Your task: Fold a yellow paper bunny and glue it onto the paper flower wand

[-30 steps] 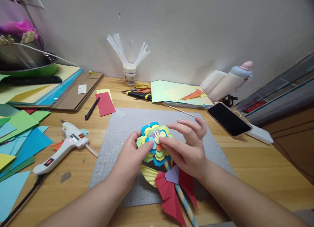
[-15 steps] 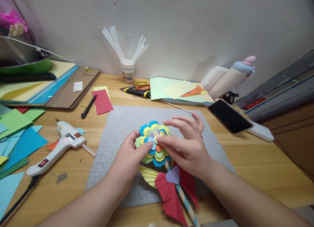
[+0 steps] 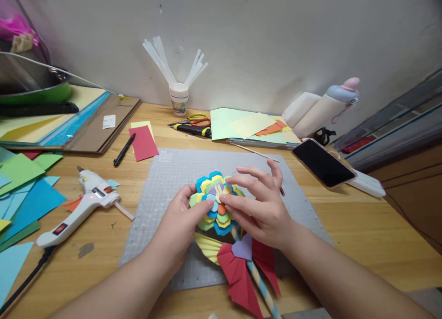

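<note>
Several layers deep, the paper flower (image 3: 221, 220) is clasped by the left hand (image 3: 183, 213); the right hand (image 3: 265, 206), fingertips nearly together, touches its cream centrepiece (image 3: 218, 197) — whether pinched is unclear.

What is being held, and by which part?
The left hand holds the paper flower by its left edge. The right hand touches the cream piece at the centre; whether gripping it is unclear.

flower (image 3: 214, 213) between hands (image 3: 179, 220) | glue gun (image 3: 89, 198) left of mat (image 3: 157, 194) | phone (image 3: 324, 163) right | cups (image 3: 178, 102) behind
</note>
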Demonstrator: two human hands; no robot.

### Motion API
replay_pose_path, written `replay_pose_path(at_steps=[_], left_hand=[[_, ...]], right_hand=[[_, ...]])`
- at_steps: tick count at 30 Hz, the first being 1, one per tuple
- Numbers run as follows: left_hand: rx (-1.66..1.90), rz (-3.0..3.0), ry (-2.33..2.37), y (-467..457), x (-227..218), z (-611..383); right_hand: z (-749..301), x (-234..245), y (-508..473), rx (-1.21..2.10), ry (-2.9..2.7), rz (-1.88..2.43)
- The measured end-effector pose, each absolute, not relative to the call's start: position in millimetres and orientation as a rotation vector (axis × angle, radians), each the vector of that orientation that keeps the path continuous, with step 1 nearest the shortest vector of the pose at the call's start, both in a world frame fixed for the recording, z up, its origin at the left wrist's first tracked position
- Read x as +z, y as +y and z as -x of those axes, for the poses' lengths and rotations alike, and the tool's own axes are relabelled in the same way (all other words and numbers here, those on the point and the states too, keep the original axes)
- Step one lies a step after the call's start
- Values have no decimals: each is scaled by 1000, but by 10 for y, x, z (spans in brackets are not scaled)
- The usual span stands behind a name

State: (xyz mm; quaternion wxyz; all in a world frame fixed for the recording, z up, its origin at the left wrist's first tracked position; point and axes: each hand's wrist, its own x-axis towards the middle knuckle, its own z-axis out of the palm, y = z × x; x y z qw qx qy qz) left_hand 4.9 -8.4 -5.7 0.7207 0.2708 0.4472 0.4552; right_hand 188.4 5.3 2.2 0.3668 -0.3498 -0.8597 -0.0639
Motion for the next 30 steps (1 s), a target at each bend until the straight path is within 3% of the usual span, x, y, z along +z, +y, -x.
replay_pose_path(at_steps=[30], left_hand=[[1013,-576,982,-73,-36,-63]], right_hand=[[-1954,-17,79,-288,-2235,850]])
